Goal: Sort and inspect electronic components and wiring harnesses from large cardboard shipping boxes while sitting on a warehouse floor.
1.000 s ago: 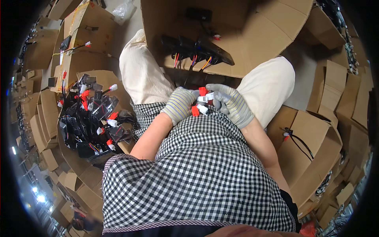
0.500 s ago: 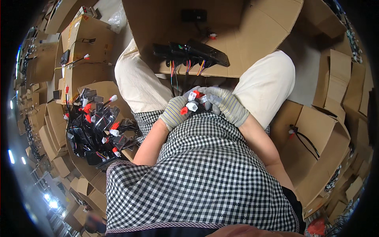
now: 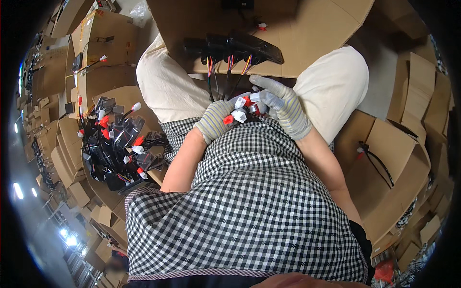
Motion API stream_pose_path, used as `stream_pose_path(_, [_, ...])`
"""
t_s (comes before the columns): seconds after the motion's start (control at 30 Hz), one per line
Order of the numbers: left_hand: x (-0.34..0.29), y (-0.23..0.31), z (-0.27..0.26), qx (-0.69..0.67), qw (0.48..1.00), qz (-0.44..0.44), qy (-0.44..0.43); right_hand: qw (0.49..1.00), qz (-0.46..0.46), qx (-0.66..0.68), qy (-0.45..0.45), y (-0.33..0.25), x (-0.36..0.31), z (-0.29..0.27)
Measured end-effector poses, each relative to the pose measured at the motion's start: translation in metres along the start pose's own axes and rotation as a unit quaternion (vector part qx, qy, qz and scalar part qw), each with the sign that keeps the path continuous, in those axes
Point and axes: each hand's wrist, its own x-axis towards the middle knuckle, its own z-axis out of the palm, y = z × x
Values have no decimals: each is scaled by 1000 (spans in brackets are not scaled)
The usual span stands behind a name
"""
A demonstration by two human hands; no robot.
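Observation:
My left hand (image 3: 214,121), in a striped knit glove, is closed around a bundle of wire connectors. White plugs (image 3: 239,115) and a red plug (image 3: 228,119) stick out beside its fingertips. My right hand (image 3: 287,109), gloved alike, pinches a white connector (image 3: 255,97) at the bundle's right side; its index finger is stretched out. Dark cables (image 3: 211,89) with coloured wires run from the bundle up to several flat black devices (image 3: 253,48). Those devices lie side by side on the near flap of a big cardboard box (image 3: 307,43). My fingers partly hide the bundle.
At left, a carton (image 3: 103,192) holds a heap of black devices (image 3: 117,139) with red and white plugs. An open carton (image 3: 398,192) at right contains a black cable (image 3: 379,165). A taped box (image 3: 108,36) stands at upper left, with more cardboard around.
My right hand has shifted up and right, its index finger now stretched out and a white connector at its fingertips. My left hand keeps hold of the bundle. The view has shifted slightly.

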Motion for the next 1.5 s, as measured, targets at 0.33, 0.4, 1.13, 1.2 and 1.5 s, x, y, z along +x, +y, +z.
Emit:
stream_pose_path(0.33, [2,5,-6,45,991,110,-56,978,91,-112,-149,-3,8,-11])
stream_pose_path(0.4, [2,7,-7,34,991,115,-53,974,95,-138,-150,0,10,-16])
stream_pose_path(1.13, [2,9,-7,-78,996,50,5,952,74,-239,-174,-7,17,-22])
stream_pose_path(1.2, [1,5,-5,-70,996,55,-5,954,92,-231,-166,-3,17,-22])
stream_pose_path(1.5, [0,1,2,-104,992,73,26,887,-35,-429,-167,17,18,-22])
